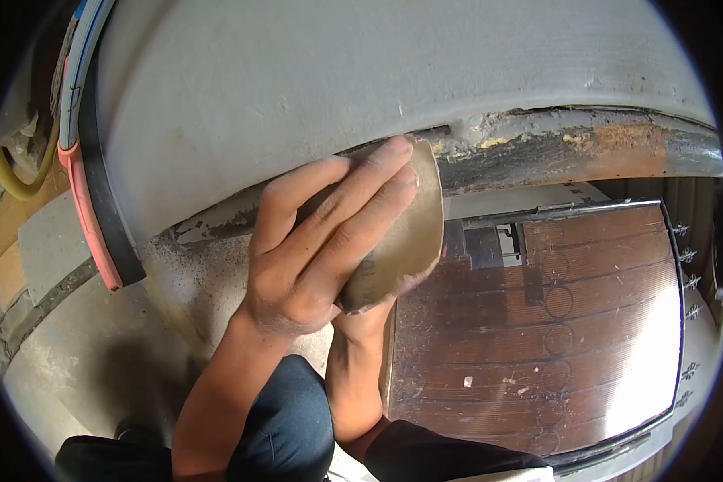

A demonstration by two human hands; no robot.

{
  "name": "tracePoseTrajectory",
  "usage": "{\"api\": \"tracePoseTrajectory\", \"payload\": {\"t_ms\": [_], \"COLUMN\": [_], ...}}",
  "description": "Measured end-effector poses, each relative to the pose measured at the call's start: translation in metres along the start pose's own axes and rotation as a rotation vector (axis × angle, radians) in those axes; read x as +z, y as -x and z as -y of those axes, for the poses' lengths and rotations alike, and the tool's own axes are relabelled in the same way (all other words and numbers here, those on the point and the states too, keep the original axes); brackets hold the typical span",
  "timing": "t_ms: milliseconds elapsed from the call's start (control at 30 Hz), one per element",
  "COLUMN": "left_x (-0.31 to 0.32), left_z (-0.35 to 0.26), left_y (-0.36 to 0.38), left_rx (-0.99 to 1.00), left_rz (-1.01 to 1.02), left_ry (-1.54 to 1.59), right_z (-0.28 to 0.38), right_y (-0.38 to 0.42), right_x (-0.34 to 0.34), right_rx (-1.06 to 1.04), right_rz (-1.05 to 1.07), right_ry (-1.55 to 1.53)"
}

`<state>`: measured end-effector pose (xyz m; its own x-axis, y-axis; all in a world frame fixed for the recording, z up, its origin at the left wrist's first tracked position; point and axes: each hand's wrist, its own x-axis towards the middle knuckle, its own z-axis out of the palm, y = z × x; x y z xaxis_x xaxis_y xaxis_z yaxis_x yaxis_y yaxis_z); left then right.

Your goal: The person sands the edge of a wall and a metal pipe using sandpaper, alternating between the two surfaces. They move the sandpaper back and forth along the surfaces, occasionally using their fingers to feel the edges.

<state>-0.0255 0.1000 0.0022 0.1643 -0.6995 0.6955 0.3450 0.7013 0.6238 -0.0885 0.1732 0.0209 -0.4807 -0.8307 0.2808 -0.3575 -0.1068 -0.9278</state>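
Observation:
My left hand (pixel 321 233) reaches up from the lower left, its back toward me. Its fingers press a curved brown sheet (pixel 418 221) with faint printed marks, like the back of sandpaper, against the edge of a grey panel (pixel 361 68). Beneath that sheet, my right hand (pixel 365 321) comes up from the lower right. Only its wrist and heel show clearly; the sheet hides most of its fingers, so its grip cannot be made out.
A worn, patchy dark rim (pixel 562 149) runs right from the sheet. Below it lies a brown ribbed panel (pixel 490 337) in a black frame. Blue and pink hoses (pixel 84 213) hang at the left, near a yellow hose (pixel 24 189). My knee (pixel 293 410) is below.

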Motion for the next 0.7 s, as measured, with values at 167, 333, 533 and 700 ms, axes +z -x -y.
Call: {"api": "tracePoseTrajectory", "payload": {"t_ms": [167, 333, 533, 700], "left_x": [-0.002, -0.009, 0.011, 0.02], "left_z": [0.014, 0.01, -0.002, -0.002], "left_y": [0.019, 0.013, -0.016, -0.019], "left_rx": [0.059, 0.015, 0.145, 0.2], "left_rz": [-0.024, 0.035, 0.03, -0.02], "left_ry": [-0.046, -0.006, 0.052, -0.047], "right_z": [0.006, 0.007, 0.003, 0.002], "right_y": [0.008, 0.004, 0.003, -0.004], "right_x": [0.008, 0.014, 0.014, 0.014], "right_rx": [-0.01, -0.031, -0.031, -0.039], "right_rz": [-0.08, -0.113, -0.127, -0.154], "right_ry": [0.097, 0.167, 0.174, 0.195]}}
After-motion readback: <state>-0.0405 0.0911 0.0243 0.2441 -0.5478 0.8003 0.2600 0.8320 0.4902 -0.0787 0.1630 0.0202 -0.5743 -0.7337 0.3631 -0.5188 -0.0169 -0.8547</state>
